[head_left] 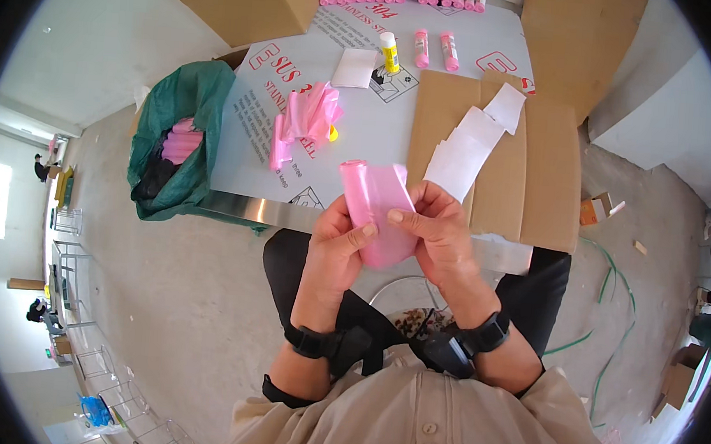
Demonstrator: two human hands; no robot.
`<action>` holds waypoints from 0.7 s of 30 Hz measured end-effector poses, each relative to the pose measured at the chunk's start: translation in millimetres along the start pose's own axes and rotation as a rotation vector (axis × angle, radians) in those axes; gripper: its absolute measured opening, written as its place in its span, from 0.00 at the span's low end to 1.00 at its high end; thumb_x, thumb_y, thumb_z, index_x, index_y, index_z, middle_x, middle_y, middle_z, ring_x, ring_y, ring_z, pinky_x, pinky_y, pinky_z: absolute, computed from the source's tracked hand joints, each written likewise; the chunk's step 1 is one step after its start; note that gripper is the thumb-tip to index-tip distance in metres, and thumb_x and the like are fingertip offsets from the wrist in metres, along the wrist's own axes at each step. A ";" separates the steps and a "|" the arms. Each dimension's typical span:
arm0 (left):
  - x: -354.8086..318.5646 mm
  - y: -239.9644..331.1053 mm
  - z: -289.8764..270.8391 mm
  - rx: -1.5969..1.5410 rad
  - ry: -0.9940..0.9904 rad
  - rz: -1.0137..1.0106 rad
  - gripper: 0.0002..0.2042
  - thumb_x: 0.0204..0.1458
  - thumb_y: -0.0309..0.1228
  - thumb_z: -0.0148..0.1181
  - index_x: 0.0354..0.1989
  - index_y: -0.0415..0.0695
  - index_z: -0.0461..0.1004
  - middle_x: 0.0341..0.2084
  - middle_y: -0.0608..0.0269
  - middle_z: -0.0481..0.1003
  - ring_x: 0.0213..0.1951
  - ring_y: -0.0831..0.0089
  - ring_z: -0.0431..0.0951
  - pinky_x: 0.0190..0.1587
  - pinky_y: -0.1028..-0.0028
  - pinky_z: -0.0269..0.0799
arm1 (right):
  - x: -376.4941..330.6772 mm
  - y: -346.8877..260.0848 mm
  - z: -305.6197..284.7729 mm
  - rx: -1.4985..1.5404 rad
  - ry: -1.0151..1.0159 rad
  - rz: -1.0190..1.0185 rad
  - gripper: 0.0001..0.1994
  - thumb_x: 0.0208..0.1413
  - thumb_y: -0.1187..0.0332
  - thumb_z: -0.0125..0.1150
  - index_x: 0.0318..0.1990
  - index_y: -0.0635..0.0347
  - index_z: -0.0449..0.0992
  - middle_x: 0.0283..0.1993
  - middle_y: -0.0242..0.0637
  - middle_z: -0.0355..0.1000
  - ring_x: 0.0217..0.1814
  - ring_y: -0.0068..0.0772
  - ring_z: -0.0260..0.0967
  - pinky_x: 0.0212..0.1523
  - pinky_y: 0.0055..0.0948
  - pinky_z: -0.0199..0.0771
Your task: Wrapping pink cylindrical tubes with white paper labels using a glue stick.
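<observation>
Head view: pink bag roll (pixel 377 211) gripped between left hand (pixel 335 249) and right hand (pixel 441 232) fingers.

Bare worktop (pixel 370 132) lies open at 12 o'clock; loose pink bags (pixel 305 119) block 11 o'clock, white paper slips (pixel 467 151) crowd 1 o'clock, glue sticks (pixel 421 49) stand beyond

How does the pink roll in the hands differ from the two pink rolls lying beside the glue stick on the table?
The pink roll in the hands is held above the table edge, gripped by both hands; the two pink rolls lie untouched on the table. The held one looks bigger and looser, the lying ones slim and tight. All are pink.
</observation>
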State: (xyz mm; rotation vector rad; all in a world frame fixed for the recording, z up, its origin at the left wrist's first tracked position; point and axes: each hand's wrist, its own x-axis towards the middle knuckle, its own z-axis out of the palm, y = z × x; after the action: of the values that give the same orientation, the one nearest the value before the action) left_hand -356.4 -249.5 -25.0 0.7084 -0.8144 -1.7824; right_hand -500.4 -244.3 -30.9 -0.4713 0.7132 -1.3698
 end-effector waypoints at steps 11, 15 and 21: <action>-21.1 -2.1 38.6 0.371 0.136 0.058 0.17 0.46 0.33 0.64 0.41 0.37 0.71 0.33 0.64 0.74 0.34 0.79 0.72 0.39 0.78 0.69 | -29.6 -5.9 4.9 0.035 0.062 -0.171 0.07 0.41 0.85 0.62 0.24 0.63 0.72 0.24 0.30 0.70 0.24 0.16 0.64 0.28 0.16 0.66; -29.1 -13.0 37.8 0.291 0.130 0.052 0.17 0.46 0.35 0.65 0.39 0.37 0.72 0.32 0.64 0.74 0.34 0.79 0.72 0.39 0.77 0.68 | -35.1 -0.3 7.1 0.086 0.158 -0.110 0.07 0.42 0.85 0.61 0.23 0.63 0.71 0.23 0.30 0.70 0.22 0.16 0.63 0.27 0.16 0.65; -37.8 -8.4 15.5 1.195 0.160 0.108 0.12 0.42 0.29 0.61 0.34 0.35 0.73 0.24 0.54 0.74 0.27 0.68 0.76 0.30 0.70 0.71 | -39.8 -9.6 -26.1 -0.984 0.136 -0.358 0.14 0.37 0.80 0.62 0.36 0.65 0.71 0.34 0.37 0.71 0.36 0.28 0.68 0.37 0.25 0.68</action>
State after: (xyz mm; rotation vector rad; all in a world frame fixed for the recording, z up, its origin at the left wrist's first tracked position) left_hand -360.9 -208.5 -18.9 1.4850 -1.7648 -0.9761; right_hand -527.3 -204.1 -35.5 -1.3363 1.4660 -1.3097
